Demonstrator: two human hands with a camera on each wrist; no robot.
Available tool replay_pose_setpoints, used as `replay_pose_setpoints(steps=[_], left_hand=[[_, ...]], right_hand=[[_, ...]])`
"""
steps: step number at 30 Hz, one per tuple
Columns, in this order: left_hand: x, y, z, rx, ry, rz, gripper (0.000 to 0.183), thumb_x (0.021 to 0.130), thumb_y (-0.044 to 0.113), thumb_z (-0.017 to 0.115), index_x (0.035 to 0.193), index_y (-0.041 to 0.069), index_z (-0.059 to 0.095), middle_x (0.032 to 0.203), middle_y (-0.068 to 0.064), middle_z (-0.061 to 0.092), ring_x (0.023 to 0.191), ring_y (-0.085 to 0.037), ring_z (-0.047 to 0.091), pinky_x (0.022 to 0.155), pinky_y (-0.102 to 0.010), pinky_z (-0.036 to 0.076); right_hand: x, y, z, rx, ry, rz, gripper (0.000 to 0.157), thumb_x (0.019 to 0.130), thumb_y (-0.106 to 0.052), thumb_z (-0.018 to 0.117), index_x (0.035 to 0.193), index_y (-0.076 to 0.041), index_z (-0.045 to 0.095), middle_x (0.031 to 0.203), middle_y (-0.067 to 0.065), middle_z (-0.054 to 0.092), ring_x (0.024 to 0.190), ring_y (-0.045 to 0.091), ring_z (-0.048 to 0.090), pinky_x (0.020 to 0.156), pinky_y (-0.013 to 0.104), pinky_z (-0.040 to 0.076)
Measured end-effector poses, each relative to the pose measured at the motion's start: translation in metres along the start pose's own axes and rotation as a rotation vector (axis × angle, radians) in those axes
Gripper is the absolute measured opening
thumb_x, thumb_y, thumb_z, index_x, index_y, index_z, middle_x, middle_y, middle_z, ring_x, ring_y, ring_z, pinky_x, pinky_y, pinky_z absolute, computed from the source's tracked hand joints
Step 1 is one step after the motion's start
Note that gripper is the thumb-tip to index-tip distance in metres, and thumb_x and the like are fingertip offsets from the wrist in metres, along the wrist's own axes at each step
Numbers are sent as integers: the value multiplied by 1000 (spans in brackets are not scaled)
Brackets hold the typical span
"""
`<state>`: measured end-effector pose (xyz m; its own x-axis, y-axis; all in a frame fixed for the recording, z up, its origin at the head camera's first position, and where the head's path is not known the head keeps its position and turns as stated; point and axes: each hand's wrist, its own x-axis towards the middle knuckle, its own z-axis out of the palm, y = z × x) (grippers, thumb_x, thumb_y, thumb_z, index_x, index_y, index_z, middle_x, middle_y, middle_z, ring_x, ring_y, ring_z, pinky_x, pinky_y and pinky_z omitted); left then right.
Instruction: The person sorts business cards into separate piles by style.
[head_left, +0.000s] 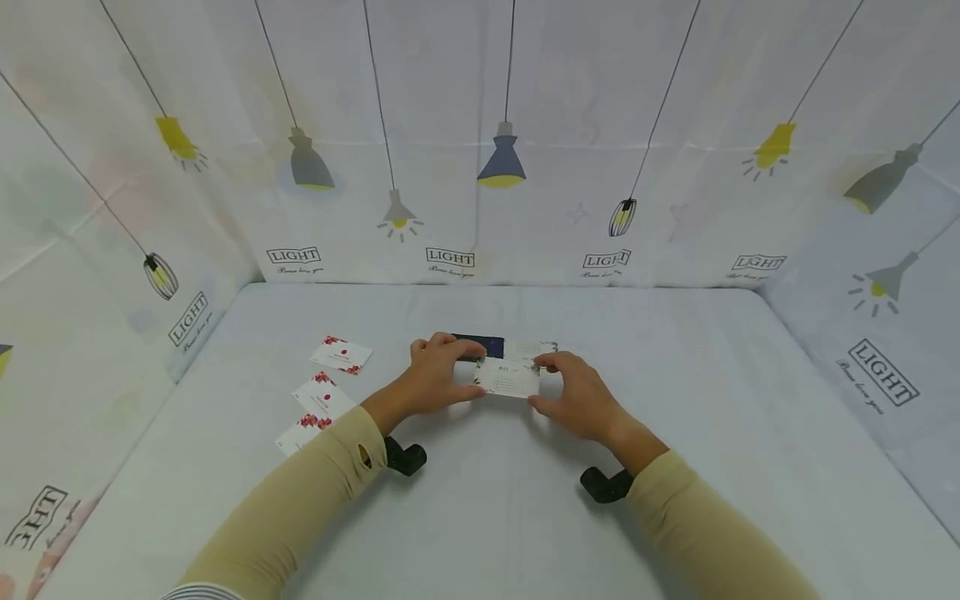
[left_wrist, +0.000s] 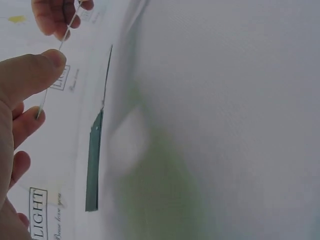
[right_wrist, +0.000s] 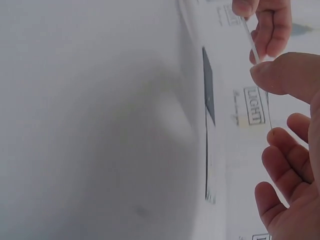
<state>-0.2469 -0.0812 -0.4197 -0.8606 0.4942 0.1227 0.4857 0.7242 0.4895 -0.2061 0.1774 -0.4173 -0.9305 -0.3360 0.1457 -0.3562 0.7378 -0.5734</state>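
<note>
Both hands hold one white printed card [head_left: 507, 378] by its opposite short sides, raised above the table. The left hand [head_left: 435, 375] pinches its left side between thumb and fingers. On the other side, the right hand [head_left: 577, 395] pinches the right side the same way. Seen edge-on in the left wrist view, the card [left_wrist: 52, 80] is a thin line between thumb and forefinger. Behind it on the table lie a dark card [head_left: 491, 345], partly covered by the left fingers, and a pale card [head_left: 531, 347] beside it, its front overlapped by the held one.
To the left lie three white cards with red floral print: a far one [head_left: 342, 355], a middle one [head_left: 323, 395], and a near one [head_left: 298, 431] partly behind the left sleeve. A cloth wall [head_left: 555, 208] printed with lamps borders the white table [head_left: 712, 400].
</note>
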Motion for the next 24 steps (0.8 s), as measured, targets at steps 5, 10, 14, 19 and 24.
replay_pose_setpoints(steps=[5,10,14,19,24], left_hand=[[21,2,9,-4,3,-30,59,84,42,81,135,20,61,132,2,61,130,-27,38,98,-53,21],[37,4,19,-11,15,-37,59,86,41,80,137,20,59,133,1,60,131,-26,38,99,-53,21],[50,8,26,0,9,-44,60,87,41,78,139,19,58,136,0,59,134,-28,37,100,-54,21],[62,11,33,51,-20,-85,58,89,41,76,140,21,58,137,0,58,135,-27,36,101,-54,23],[72,13,39,103,-57,-123,59,91,44,73,143,25,55,139,1,56,137,-25,35,102,-54,24]], right_hand=[[9,14,-9,-10,5,44,53,88,-20,76,133,-1,54,131,21,56,116,38,53,98,54,43],[18,29,-14,-9,6,91,53,90,-20,75,134,-1,54,132,22,56,119,40,52,100,55,41],[23,39,-15,-28,3,129,53,91,-20,74,136,-1,54,133,22,55,120,38,51,101,55,41],[29,49,-16,-18,0,150,51,91,-18,71,136,0,53,136,22,54,121,38,51,102,55,40],[34,56,-17,-11,-14,163,50,92,-17,70,136,1,53,137,22,54,122,38,51,102,54,40]])
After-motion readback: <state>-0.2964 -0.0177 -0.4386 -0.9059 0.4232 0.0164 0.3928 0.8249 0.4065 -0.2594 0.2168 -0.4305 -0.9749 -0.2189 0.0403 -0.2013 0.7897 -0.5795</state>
